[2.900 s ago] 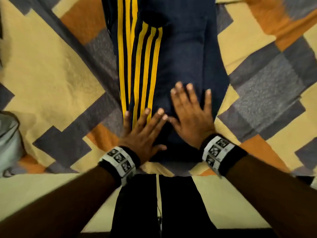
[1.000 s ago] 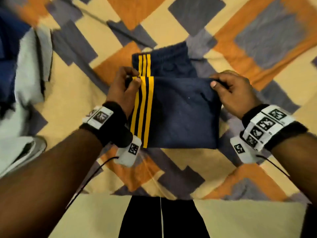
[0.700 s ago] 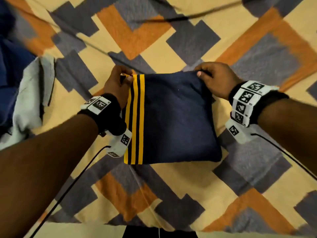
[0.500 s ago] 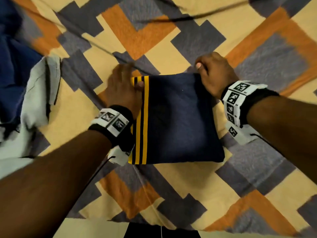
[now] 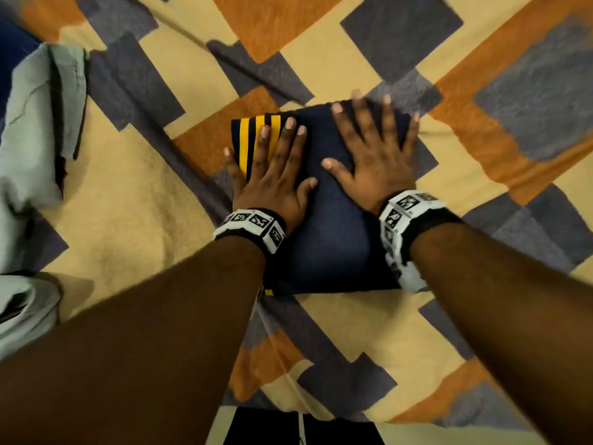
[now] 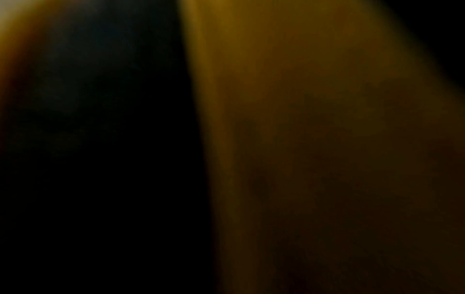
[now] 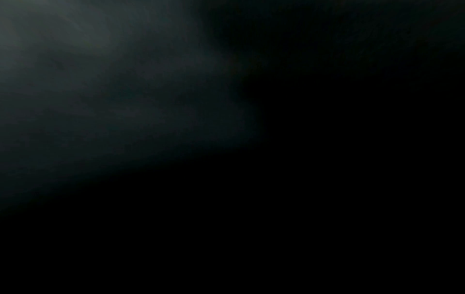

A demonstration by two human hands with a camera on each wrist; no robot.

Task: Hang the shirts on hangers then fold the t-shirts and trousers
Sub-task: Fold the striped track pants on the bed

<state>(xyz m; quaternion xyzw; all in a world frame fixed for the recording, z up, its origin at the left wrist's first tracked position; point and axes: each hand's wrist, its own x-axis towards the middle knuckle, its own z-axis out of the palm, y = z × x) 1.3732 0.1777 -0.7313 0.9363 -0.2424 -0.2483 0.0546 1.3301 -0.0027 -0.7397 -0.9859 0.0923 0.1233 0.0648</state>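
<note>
The navy trousers (image 5: 333,226) lie folded into a compact, nearly square packet near the middle of the bedspread (image 5: 134,200), with three yellow side stripes (image 5: 245,139) showing along the packet's left edge. Both hands lie flat on top of it, side by side, holding nothing. The left hand (image 5: 272,175) has its fingers straight and spread over the striped side; the right hand (image 5: 375,155) is splayed across the far right part, its fingertips (image 5: 337,108) reaching the packet's far edge. Both wrist views are dark and blurred and add nothing beyond a smear of yellow and navy on the left.

The step in hand looks like pressing the last fold flat. To do it well, the palms should push down evenly and sweep outward from the centre toward the edges, so trapped air leaves and the layers do not slide off square; the near fold bulges a little and probably wants a firm pass.

The cloth looks like a soft, matte knit, thick once stacked, with rounded folded edges. The bedspread is a fuzzy fabric patterned in cream, orange and grey blocks, with slight creases running under the packet. At its left edge lies a crumpled pale green garment (image 5: 32,130), apart from the trousers, beside some blue cloth (image 5: 12,46) at the far left corner.
</note>
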